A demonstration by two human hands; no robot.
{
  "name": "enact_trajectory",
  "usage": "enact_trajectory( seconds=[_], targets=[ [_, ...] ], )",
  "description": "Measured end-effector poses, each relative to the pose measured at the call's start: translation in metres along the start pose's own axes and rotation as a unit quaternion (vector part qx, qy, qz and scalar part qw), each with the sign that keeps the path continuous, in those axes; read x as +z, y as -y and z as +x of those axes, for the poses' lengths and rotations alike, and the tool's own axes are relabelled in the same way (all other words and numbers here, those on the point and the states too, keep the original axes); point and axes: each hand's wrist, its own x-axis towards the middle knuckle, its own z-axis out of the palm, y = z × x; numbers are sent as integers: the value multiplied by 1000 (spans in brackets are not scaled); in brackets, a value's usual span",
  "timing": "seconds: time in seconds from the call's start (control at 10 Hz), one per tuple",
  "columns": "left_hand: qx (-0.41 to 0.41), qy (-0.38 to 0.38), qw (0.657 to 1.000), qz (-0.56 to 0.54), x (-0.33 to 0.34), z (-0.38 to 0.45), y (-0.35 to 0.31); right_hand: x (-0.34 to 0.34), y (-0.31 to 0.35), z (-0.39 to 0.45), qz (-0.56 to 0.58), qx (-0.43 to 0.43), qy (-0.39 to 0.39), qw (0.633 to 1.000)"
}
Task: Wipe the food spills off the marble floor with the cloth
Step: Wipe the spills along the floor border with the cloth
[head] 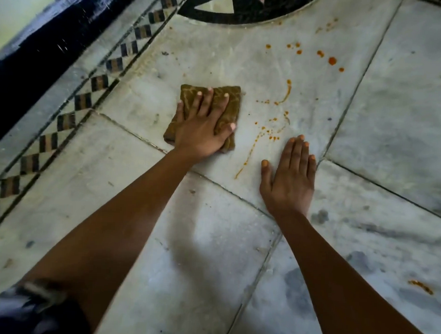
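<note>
Left hand [203,130], fingers [224,103] spread flat, presses folded brown cloth [231,101] on veined marble floor [210,243].

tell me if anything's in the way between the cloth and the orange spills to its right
Nothing visible is. The left hand presses flat on the folded cloth, and bare marble floor lies between it and the nearest orange spills. The right hand rests flat on the floor below those spills, beside the path rather than across it.

The left hand [203,125] pressed flat on a folded brown cloth [228,103] on the marble floor [135,213]. The right hand [290,180] lay flat on the floor nearby. Orange food spills [270,126] ran between them, with more drops [332,61] farther away.
</note>
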Motion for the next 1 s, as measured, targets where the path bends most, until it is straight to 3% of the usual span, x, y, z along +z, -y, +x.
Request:
enact_trajectory(
  seconds=[0.1,0.2,0.3,0.4,0.5,0.6,0.8,0.9,1.0],
  targets=[
    [97,-11,995,12,4,-46,20,-1,0,0,6,2,4,1000],
    [57,2,998,25,-4,-45,49,0,0,0,9,3,-1,1000],
    [-45,5,999,9,-13,5,43,2,-1,0,12,2,-8,1000],
    [-52,4,999,-16,-12,33,7,2,-1,1,12,0,-7,1000],
    [49,-11,999,16,3,-2,-14,0,0,0,9,2,-7,1000],
    [91,-16,996,14,7,-47,11,-1,0,0,9,4,-1,1000],
    [-57,5,998,-6,-13,13,31,-2,1,1,20,8,-8,1000],
    [-55,7,998,-9,-12,29,12,-2,1,1,20,8,-3,1000],
    [28,-8,999,14,1,-6,8,-2,1,2,18,7,3,1000]
  ],
)
